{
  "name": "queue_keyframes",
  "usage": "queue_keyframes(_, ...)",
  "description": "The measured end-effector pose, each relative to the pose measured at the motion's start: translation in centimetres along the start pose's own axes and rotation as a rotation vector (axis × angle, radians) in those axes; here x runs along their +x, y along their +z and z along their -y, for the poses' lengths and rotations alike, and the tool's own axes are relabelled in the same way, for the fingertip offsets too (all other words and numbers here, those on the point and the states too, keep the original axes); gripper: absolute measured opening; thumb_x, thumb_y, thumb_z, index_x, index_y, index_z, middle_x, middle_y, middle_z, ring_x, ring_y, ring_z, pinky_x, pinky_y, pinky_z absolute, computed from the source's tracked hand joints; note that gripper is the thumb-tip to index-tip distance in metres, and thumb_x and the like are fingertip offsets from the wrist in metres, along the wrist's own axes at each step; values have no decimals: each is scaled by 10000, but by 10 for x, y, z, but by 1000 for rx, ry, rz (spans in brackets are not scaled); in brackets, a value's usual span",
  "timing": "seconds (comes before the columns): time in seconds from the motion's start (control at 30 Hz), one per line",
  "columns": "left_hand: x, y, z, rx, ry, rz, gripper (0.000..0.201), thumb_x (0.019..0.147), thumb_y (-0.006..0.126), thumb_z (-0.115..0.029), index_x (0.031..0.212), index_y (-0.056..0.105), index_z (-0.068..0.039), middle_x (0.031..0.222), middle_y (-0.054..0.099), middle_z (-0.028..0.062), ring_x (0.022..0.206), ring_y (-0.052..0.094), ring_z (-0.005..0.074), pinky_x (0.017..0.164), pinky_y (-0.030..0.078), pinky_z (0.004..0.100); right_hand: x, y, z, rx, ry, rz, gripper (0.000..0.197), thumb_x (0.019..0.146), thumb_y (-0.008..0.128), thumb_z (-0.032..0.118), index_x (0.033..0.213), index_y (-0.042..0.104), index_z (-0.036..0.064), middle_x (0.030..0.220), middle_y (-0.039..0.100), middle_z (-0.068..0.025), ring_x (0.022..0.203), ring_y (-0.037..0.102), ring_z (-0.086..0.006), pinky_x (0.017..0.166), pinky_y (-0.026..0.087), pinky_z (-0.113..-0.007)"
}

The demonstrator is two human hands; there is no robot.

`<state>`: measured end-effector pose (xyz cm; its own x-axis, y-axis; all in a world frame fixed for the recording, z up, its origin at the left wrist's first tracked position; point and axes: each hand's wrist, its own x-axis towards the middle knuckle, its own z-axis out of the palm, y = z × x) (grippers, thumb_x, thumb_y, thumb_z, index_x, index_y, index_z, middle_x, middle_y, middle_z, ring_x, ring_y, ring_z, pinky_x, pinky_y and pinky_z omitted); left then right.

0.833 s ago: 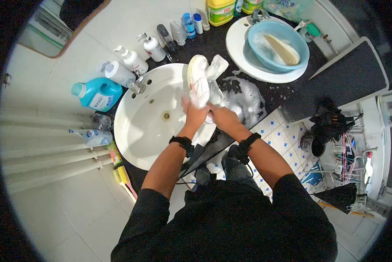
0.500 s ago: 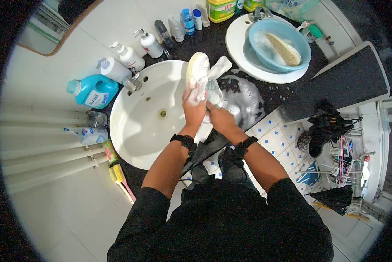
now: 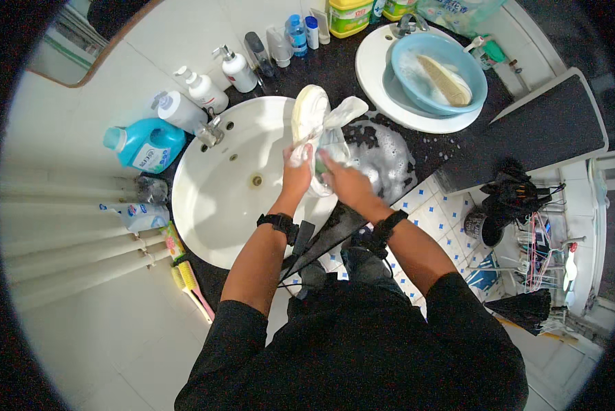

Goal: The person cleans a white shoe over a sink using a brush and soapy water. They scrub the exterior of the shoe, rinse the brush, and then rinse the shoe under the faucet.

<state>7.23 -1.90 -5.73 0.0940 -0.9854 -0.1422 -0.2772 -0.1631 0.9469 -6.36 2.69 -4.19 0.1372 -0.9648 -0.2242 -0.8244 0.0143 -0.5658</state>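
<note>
A white, wet-looking shoe [image 3: 309, 113] stands out over the right rim of the white oval sink [image 3: 211, 205], its toe pointing away from me. My left hand [image 3: 296, 175] is closed around its side. A loose white tongue or flap [image 3: 346, 111] sticks out from the shoe to the right. Against the shoe's opening is my right hand [image 3: 348, 183], fingers curled and slightly blurred. Something pale green shows beside those fingers, but its kind is hidden. White foam [image 3: 383, 154] lies on the black counter right of the shoe.
A second sink [image 3: 366, 75] holds a blue basin [image 3: 400, 75] with another shoe [image 3: 444, 81] in suds. Pump bottles [image 3: 205, 92] and a turquoise detergent jug [image 3: 146, 145] line the wall. Two yellow-bristled brushes [image 3: 190, 277] lie at the left. A dark board [image 3: 554, 127] stands right.
My right hand has shifted slightly up along the shoe's opening. My left hand and forearm moved a little left and the shoe turned slightly, exposing more of its opening.
</note>
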Motion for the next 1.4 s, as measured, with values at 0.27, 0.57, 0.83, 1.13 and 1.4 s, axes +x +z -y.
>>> queue_keyframes(0.27,6,-4,1,-140,20,154,325,915,517,-283,1185,580,-113,1138,543,170,1078,492,317,935,376,367,3,-9,-3,-94,17,115,538,898,482,335,1395,287,272,890,630,-222,803,619,-392,723,491,-496)
queue_keyframes(0.57,12,6,7,55,-113,5,562,887,542,-315,1362,352,-81,1264,456,193,1145,460,375,958,337,444,8,-19,-12,-63,63,-58,497,897,502,345,1365,365,249,819,625,-249,763,606,-432,701,475,-500)
queue_keyframes(0.83,21,-6,-14,-226,-564,285,646,861,572,-397,1334,363,-9,1227,510,198,1121,503,291,910,400,346,4,-14,-2,-86,110,-53,537,885,503,326,1382,310,269,832,640,-213,737,620,-418,689,497,-521)
queue_keyframes(1.13,44,28,45,375,-240,116,677,871,467,-486,1329,362,1,1305,418,211,1195,413,345,934,333,487,3,-22,-5,-141,44,-45,505,910,471,318,1388,312,272,798,629,-230,732,610,-414,661,477,-507)
queue_keyframes(1.4,29,30,7,534,-331,168,781,853,414,-572,1347,289,21,1352,329,203,1269,310,348,989,262,544,-13,-11,6,-170,95,-42,526,901,474,331,1393,299,265,791,640,-208,721,623,-396,680,493,-509)
